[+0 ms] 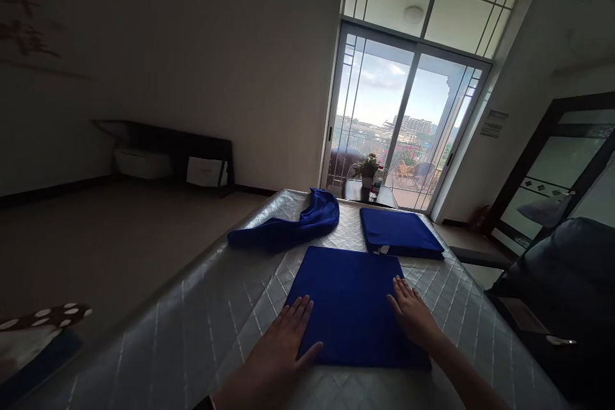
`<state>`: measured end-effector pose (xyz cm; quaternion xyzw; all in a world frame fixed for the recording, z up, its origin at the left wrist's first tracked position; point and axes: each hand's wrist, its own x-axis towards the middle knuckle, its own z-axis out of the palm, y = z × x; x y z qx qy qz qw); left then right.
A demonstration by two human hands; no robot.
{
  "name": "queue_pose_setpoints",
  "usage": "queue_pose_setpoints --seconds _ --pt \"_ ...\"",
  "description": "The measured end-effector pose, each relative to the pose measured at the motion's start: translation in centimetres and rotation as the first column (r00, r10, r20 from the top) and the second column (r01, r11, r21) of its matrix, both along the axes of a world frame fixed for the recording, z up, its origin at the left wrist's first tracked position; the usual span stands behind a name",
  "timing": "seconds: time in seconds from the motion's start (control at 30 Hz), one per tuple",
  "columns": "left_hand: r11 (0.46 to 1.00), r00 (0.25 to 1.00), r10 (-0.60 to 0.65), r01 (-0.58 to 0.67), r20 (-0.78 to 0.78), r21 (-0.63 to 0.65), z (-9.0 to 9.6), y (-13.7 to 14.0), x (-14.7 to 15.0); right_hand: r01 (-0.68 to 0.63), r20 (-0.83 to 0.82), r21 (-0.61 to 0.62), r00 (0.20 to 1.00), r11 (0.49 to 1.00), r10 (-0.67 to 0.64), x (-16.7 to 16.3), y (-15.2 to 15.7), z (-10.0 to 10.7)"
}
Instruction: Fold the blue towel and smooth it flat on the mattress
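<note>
A flat blue square of folded cloth (353, 307) lies on the table in front of me. My left hand (283, 339) rests on its left edge, fingers stretched out and thumb spread. At the opposite edge, my right hand (410, 311) lies flat with its fingers extended. Beyond it to the right sits a thicker stack of folded blue cloth (401, 230), a small white tag showing at its near edge. A crumpled blue cloth (293, 224) lies loose at the far left of the table.
A silver quilted cover (192, 320) spreads over the table. A potted plant (368, 170) stands on a small table before the glass sliding door. To the right is a dark armchair (571, 269); at lower left, a polka-dot fabric (52, 317).
</note>
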<state>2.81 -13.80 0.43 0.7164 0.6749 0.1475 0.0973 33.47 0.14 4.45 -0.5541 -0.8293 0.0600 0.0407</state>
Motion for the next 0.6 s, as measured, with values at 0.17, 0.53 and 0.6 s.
queue_pose_setpoints --seconds 0.17,0.53,0.6 --pt "0.998 1.0 -0.004 0.004 0.003 0.061 -0.7 -0.2 -0.2 0.046 -0.052 -0.001 0.998 0.999 -0.046 0.2 1.6 -2.0" --pt "0.99 0.987 0.138 -0.135 -0.086 0.042 -2.9 2.4 -3.0 0.016 -0.156 -0.012 0.988 1.0 -0.018 0.9 1.0 -1.5" --pt "0.993 0.988 0.115 -0.111 -0.105 0.047 -1.9 2.8 -2.2 0.023 -0.176 -0.022 0.984 0.999 -0.027 1.0 1.0 -1.7"
